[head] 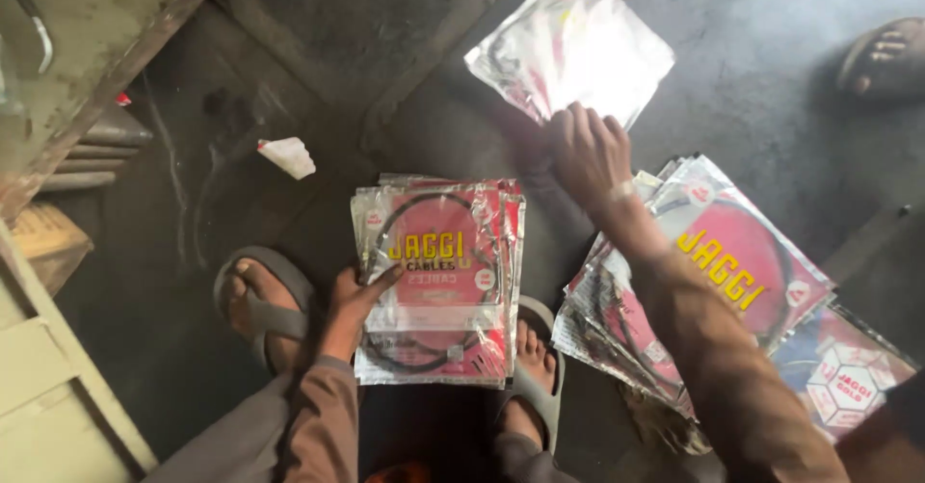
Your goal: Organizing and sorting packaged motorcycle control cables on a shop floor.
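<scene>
While you crouch over a dark, rough concrete floor (289, 50), a worn, paint-chipped metal frame (87, 69) slants across the upper left corner and a pale wooden panel (48, 387) fills the lower left. A small crumpled white scrap (287, 156) lies on the floor, and your feet sit in grey sandals (265, 295).

Your left hand (355, 300) rests against the left edge of a stack of clear plastic packets with red cards and coiled black cables inside (443, 281), thumb spread over the top packet and fingers tucked under its side, holding the stack in a loose grip between your feet. Your right hand (588, 156) stretches forward, well apart from that stack, its fingers spread flat and open, touching the near edge of a shiny clear plastic packet lying alone (573, 45) on the floor. A second, fanned heap of the same red cable packets (742, 261) lies beneath your right forearm. Another person's sandalled foot (886, 59) shows at the upper right.
</scene>
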